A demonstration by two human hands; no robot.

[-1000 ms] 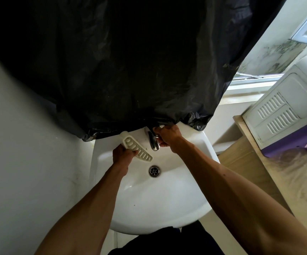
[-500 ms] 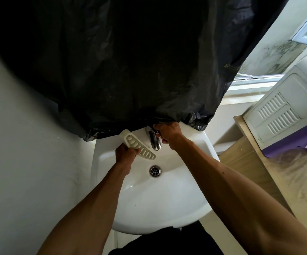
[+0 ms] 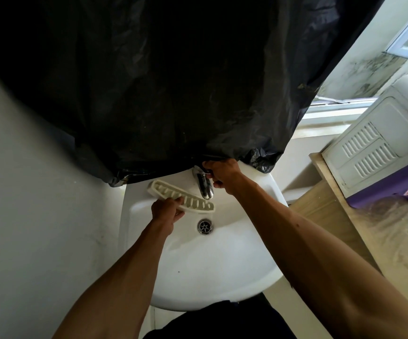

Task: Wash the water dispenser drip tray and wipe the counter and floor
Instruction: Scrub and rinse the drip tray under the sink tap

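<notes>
The left hand (image 3: 166,212) pinches the slotted drip tray (image 3: 194,203) along its near edge and holds it tilted just left of the tap (image 3: 204,185), with its right end under the spout. The right hand (image 3: 222,176) curls round the handle on top of the tap; I cannot tell whether water runs. With only 1 hand on a narrow tray, a hard burst could twist it loose into the sink (image 3: 198,265) below the tap. Opening the handle too far would likely splash water off the slats. The black plastic sheet (image 3: 149,81) hanging just behind the tap could snag the right knuckles.
</notes>
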